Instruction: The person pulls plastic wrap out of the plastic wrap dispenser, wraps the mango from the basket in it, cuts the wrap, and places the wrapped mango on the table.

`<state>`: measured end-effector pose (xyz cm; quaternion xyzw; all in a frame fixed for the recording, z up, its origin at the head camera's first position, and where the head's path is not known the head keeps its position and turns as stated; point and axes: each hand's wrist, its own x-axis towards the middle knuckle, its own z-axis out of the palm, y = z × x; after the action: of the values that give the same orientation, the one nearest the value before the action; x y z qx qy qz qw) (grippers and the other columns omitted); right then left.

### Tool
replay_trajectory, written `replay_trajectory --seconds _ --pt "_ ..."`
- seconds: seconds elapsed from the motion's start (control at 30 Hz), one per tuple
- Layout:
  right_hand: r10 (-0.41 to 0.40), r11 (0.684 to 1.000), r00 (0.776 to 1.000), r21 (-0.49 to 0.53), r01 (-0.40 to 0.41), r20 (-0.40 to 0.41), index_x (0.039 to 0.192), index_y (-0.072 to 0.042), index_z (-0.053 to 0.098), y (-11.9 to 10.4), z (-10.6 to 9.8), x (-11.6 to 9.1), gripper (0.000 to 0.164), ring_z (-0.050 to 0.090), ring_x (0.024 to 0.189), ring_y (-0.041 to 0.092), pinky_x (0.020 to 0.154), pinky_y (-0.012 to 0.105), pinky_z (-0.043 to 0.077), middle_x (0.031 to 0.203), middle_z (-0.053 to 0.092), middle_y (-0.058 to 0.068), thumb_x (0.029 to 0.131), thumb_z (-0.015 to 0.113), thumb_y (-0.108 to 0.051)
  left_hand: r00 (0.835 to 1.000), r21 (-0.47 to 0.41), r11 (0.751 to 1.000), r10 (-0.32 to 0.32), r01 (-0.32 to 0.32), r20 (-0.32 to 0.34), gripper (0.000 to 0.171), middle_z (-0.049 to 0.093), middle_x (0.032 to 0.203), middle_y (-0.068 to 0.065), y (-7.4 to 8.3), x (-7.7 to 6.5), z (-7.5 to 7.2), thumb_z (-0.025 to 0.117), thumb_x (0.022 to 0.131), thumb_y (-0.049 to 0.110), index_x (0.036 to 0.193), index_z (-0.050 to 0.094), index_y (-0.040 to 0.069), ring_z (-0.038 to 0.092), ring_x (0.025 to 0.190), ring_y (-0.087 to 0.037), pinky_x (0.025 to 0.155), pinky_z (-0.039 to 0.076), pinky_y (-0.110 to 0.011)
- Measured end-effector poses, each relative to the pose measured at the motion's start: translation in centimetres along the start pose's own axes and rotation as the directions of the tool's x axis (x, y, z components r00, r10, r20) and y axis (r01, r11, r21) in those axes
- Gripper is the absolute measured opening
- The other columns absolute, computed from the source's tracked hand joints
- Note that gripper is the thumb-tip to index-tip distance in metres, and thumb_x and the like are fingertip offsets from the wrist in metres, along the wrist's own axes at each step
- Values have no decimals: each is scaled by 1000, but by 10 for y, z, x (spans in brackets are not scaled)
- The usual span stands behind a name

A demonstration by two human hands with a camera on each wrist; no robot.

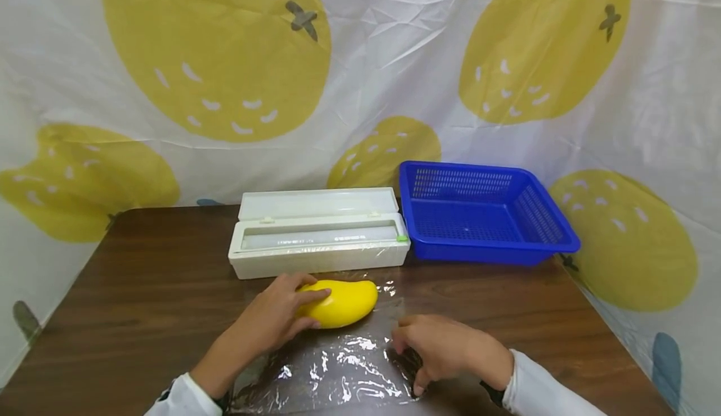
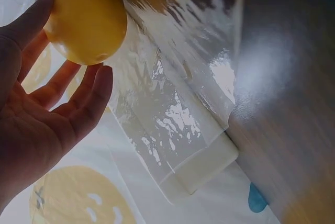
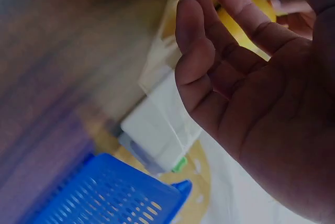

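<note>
My left hand holds a smooth yellow mango by its left end, thumb on one side and fingers on the other. In the left wrist view the fingertips curve against the mango's underside. Beneath it, a sheet of clear plastic wrap spreads over the table towards me, wrinkled and shiny. My right hand hovers at the right edge of the wrap, thumb and fingers apart and loosely bent. Nothing shows in its palm in the right wrist view.
Behind the mango stands a white wrap dispenser box, lid raised, with a roll inside and a green slider at its right end. A blue perforated basket sits beside it. A fruit-patterned cloth hangs behind the brown wooden table.
</note>
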<state>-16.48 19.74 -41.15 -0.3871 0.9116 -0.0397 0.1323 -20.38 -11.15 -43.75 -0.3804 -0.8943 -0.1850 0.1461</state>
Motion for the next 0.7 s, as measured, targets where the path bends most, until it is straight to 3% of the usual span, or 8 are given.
replay_trajectory --seconds 0.3,0.53,0.7 --pt "-25 1000 999 1 25 -46 79 -19 69 -1 10 2 22 55 73 6 65 26 53 79 61 -9 67 87 -16 1000 -4 1000 -11 11 -2 52 66 122 -17 0 1 0 84 75 32 123 72 16 57 103 -33 85 55 -49" --pt "-68 997 994 -30 66 -85 72 -21 69 0 11 4 19 54 65 3 58 22 50 72 63 -10 72 82 -7 1000 1 1000 -23 23 0 54 65 121 -18 2 0 0 85 73 31 123 72 15 57 103 -33 86 55 -49" --pt "-106 993 983 -73 96 -151 69 -20 67 -5 -1 4 21 51 61 2 54 20 48 68 61 -10 73 76 -1 1000 6 1000 -29 29 4 54 65 122 -17 3 0 0 85 73 31 123 72 15 57 104 -33 86 56 -49"
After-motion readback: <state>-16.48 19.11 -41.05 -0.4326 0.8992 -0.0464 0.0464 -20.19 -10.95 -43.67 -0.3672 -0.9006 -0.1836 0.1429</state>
